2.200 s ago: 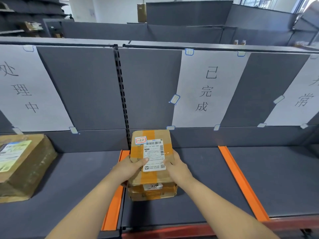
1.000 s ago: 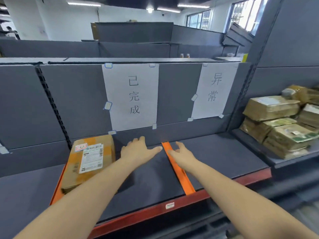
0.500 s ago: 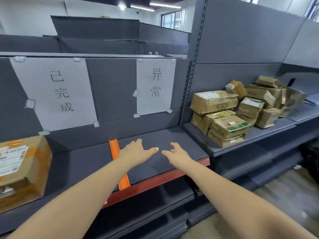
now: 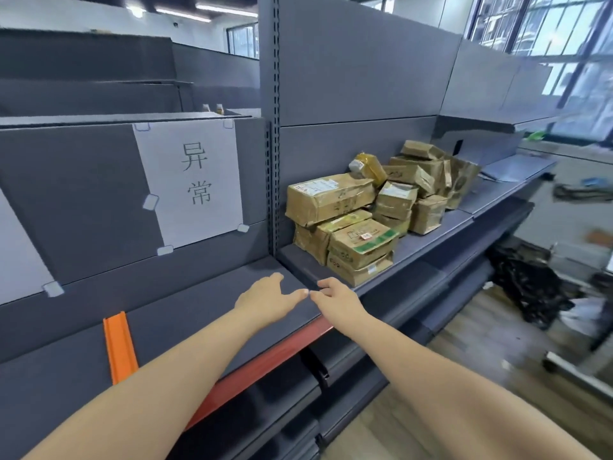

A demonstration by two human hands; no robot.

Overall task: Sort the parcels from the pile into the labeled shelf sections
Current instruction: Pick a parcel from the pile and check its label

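Around: an orange divider strip (image 4: 120, 346) lies on the shelf (image 4: 205, 303) left of my left hand (image 4: 265, 298); black bags (image 4: 530, 290) sit on the floor far right of my right hand (image 4: 335, 298)
In the way: nothing between my hands and the pile
Shelf section: under my hands, bare, with a white label sheet (image 4: 190, 182) on the back panel above
Pile of parcels (image 4: 374, 210): just beyond my right hand, brown boxes stacked on the neighbouring shelf
Hands: both released, fingers loosely spread, thumbs nearly touching, grasping nothing

brown parcels (image 4: 361, 224), grey shelf (image 4: 185, 313), orange divider (image 4: 120, 346)
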